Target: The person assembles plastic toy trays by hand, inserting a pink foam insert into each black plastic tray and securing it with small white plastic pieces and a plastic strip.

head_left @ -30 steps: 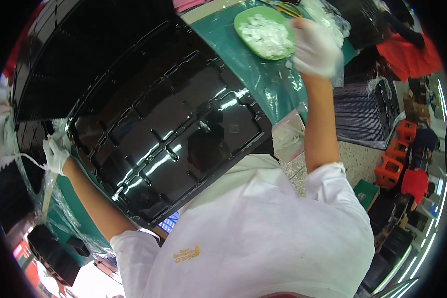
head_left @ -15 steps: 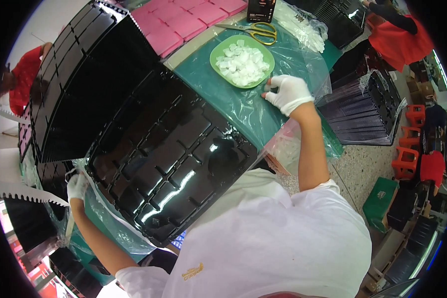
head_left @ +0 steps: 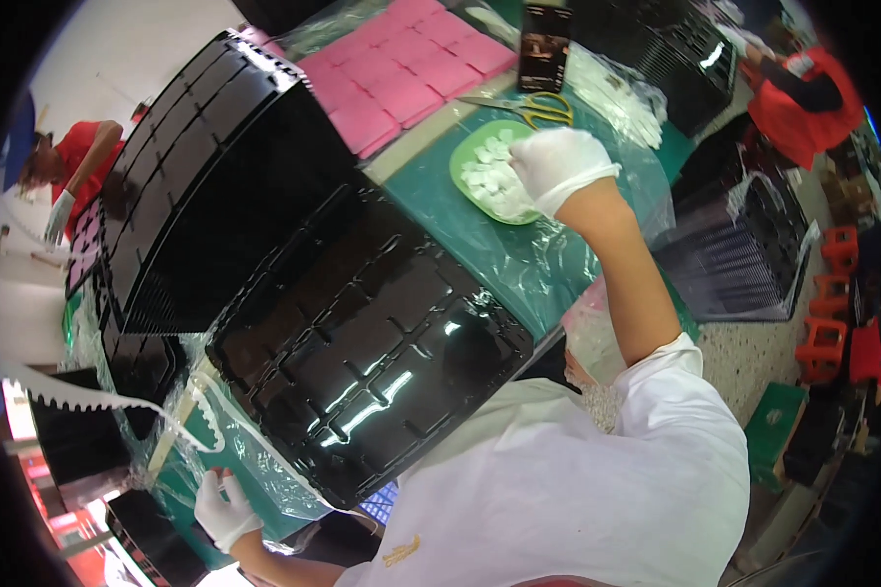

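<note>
My right hand point(head_left: 565, 171), in a white glove with bare fingertips, is over the right side of a green dish point(head_left: 463, 157) heaped with small white, translucent pieces point(head_left: 494, 184). Its fingers are curled down at the pieces, and the tips are hidden. At the lower left, my left hand point(head_left: 227, 511), gloved the same way, has its fingertips apart and nothing visible in them. Above it hangs a looped white strip with a toothed edge point(head_left: 117, 399). Between my arms lies a glossy black moulded plastic tray point(head_left: 372, 342), empty, its near edge against my white shirt.
A tall stack of black trays point(head_left: 235, 186) stands behind the tray. Pink sheets point(head_left: 411, 64), scissors point(head_left: 543, 108), a dark box point(head_left: 543, 49) and white gloves point(head_left: 617, 98) lie farther back. Wrapped black trays point(head_left: 739, 249) stand at right. Co-workers in red are at far left and far right.
My right hand has moved from beside the green dish to over its pieces, fingers curling in. My left hand has dropped away from the tray's left corner toward me. The view has shifted.
</note>
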Demonstrator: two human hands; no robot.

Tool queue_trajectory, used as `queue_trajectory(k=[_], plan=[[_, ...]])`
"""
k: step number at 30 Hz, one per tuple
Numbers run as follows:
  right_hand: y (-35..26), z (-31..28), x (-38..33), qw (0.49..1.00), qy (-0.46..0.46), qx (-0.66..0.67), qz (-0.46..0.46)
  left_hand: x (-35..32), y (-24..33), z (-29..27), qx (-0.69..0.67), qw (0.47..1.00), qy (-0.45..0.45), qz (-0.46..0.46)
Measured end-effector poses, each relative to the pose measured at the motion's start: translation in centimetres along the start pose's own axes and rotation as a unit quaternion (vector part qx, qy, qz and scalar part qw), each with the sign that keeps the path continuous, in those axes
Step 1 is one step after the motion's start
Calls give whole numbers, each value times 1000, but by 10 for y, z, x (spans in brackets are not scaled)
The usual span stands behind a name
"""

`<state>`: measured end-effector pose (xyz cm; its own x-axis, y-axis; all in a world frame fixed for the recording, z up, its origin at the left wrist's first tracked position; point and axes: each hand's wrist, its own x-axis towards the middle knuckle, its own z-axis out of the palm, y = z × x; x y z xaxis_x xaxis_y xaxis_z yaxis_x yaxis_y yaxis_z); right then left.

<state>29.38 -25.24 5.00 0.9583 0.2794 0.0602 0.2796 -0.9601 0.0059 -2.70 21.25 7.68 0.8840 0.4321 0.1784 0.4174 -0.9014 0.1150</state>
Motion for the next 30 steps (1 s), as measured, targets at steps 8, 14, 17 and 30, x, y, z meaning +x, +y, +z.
queue_trajectory(k=[8,14,17,30], plan=[[-62,49,143,963,130,25,-234,-16,81,51,-339,939,62,-9],[-93,73,177,975,44,-8,-217,-23,93,56,-381,923,43,22],[-85,63,184,984,10,45,-174,-21,87,58,-396,916,46,44],[-49,27,207,758,317,505,263,15,131,69,-553,830,-45,45]])
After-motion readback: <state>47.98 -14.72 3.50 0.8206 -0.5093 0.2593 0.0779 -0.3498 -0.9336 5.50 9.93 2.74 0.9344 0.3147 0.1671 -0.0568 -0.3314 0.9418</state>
